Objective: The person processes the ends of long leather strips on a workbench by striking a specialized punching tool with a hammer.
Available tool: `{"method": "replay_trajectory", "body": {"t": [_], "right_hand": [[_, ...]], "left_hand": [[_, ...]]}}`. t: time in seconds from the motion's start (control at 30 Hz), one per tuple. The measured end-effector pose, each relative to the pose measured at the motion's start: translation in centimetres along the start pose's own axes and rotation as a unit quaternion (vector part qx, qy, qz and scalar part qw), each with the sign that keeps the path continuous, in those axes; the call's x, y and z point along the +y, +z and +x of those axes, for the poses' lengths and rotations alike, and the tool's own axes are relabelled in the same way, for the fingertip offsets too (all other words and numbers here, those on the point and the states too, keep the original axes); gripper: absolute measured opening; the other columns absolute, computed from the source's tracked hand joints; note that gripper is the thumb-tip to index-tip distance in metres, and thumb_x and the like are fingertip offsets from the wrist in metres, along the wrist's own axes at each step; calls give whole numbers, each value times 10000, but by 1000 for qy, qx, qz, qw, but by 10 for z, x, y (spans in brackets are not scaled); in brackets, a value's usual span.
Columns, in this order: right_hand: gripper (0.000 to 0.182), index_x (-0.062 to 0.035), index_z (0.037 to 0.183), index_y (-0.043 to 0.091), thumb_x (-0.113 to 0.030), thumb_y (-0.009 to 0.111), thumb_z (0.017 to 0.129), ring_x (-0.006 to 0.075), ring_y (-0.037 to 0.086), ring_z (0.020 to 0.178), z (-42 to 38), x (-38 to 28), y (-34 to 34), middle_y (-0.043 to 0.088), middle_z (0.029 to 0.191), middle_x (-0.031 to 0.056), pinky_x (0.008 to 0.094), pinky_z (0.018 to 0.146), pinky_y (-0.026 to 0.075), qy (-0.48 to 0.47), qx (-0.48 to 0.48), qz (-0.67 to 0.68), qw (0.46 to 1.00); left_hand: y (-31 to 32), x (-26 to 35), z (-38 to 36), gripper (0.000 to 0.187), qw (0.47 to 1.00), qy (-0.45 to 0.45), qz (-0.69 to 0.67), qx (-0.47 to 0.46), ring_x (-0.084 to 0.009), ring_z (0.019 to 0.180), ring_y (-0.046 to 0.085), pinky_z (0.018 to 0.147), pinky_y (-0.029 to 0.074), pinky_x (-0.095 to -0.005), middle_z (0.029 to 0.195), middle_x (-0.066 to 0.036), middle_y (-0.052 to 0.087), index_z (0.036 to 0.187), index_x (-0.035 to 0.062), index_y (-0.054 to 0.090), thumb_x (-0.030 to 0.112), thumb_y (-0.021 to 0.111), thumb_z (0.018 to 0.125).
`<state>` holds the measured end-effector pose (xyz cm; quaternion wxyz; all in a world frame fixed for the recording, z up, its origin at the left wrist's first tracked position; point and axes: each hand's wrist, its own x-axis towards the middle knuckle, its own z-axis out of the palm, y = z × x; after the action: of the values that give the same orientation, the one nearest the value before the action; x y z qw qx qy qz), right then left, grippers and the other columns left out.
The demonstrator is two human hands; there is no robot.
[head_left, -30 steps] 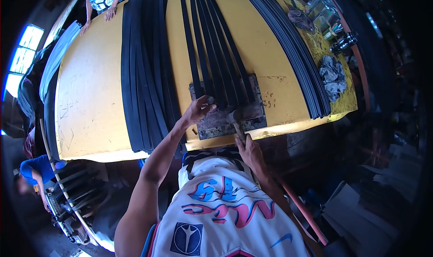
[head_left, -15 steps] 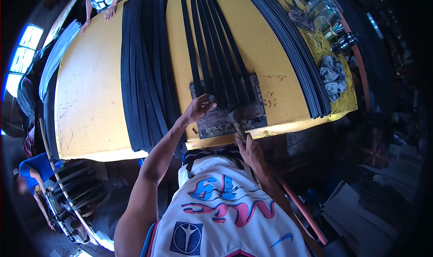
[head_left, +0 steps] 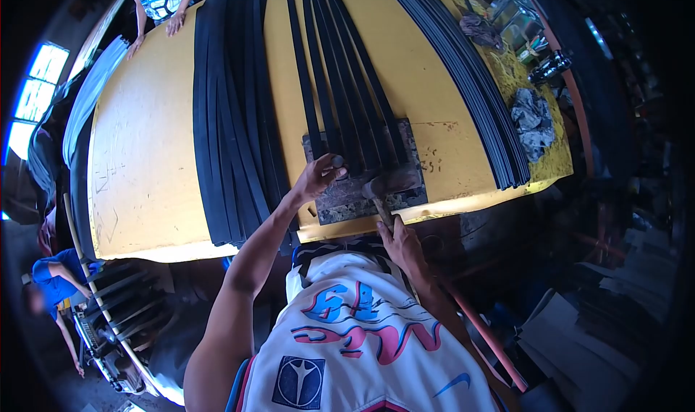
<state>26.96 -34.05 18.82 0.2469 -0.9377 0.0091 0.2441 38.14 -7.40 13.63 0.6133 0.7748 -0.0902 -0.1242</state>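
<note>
My left hand (head_left: pixel 317 178) is closed around a short metal punch (head_left: pixel 338 161), its round top showing above the fingers. It is over the left part of a dark, worn board (head_left: pixel 337 211) near the table's front edge. Several narrow black strips (head_left: pixel 355 86) fan away from me, their near ends lying on the board beside the punch. A hammer (head_left: pixel 384 211) is in my right hand (head_left: pixel 403 245), gripped by its wooden handle. The hammer's head is low over the board, to the right of the punch. My left fingers hide the punch's lower end.
On the yellow table (head_left: pixel 145 159), a thick bundle of black strips (head_left: pixel 228 122) lies left and a neat stack (head_left: pixel 463 79) right. Crumpled cloth (head_left: pixel 532 126) sits at the right edge. One person's hand (head_left: pixel 176 23) rests on the far-left edge; another person (head_left: pixel 61 274) is lower left.
The view has shifted very slightly. Both my hands, the punch and the hammer keep nearly the same places. At lower left, the other person's arm has moved.
</note>
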Motion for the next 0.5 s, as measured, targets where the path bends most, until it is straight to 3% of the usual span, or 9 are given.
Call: {"method": "replay_trajectory", "body": {"t": [0.13, 0.23, 0.33, 0.4, 0.43, 0.5], "right_hand": [[506, -14, 1049, 491, -514, 443, 988, 473, 651, 808, 0, 5, 6, 649, 850, 296, 527, 706, 535, -46, 29, -23, 998], [500, -7, 1042, 500, -501, 455, 987, 481, 644, 799, -1, 6, 3, 645, 819, 298, 536, 693, 526, -43, 34, 10, 998], [494, -4, 1037, 508, -493, 459, 988, 480, 641, 791, -6, -5, -12, 640, 804, 305, 545, 686, 517, -42, 9, 44, 998], [470, 2, 1054, 526, -462, 492, 987, 481, 640, 793, -16, -32, -39, 647, 808, 290, 519, 675, 516, -43, 7, 54, 998], [437, 4, 1065, 538, -425, 520, 984, 475, 646, 784, -25, -53, -61, 650, 800, 273, 499, 667, 517, -78, 33, 102, 991], [365, 13, 1132, 555, -310, 597, 967, 421, 673, 779, -49, -105, -117, 657, 798, 229, 446, 664, 517, -183, 115, 141, 966]], "left_hand": [[4, 3, -5, 316, 999, -8, -37, 0, -223, 1075, 664, 923, 511, -339, 1037, -78, 700, 1144, 34, 594, 248, 682, 929], [7, -2, -11, 308, 999, 22, -26, 14, -211, 995, 687, 851, 518, -316, 1015, -91, 708, 1160, 41, 605, 216, 691, 922], [6, -3, -19, 311, 998, 13, 53, 9, -187, 1010, 684, 871, 520, -291, 1070, -86, 715, 1204, 60, 623, 177, 687, 923], [7, 14, -24, 333, 998, 20, 66, 14, -205, 947, 704, 816, 526, -290, 1040, -106, 718, 1226, 65, 616, 139, 692, 911], [9, 6, -24, 366, 995, 54, 77, 31, -298, 791, 697, 723, 516, -369, 958, -150, 702, 1228, 81, 602, 233, 698, 909], [10, -2, -25, 374, 994, 71, 77, 44, -331, 809, 691, 729, 518, -388, 972, -157, 703, 1231, 85, 601, 244, 698, 907]]}}
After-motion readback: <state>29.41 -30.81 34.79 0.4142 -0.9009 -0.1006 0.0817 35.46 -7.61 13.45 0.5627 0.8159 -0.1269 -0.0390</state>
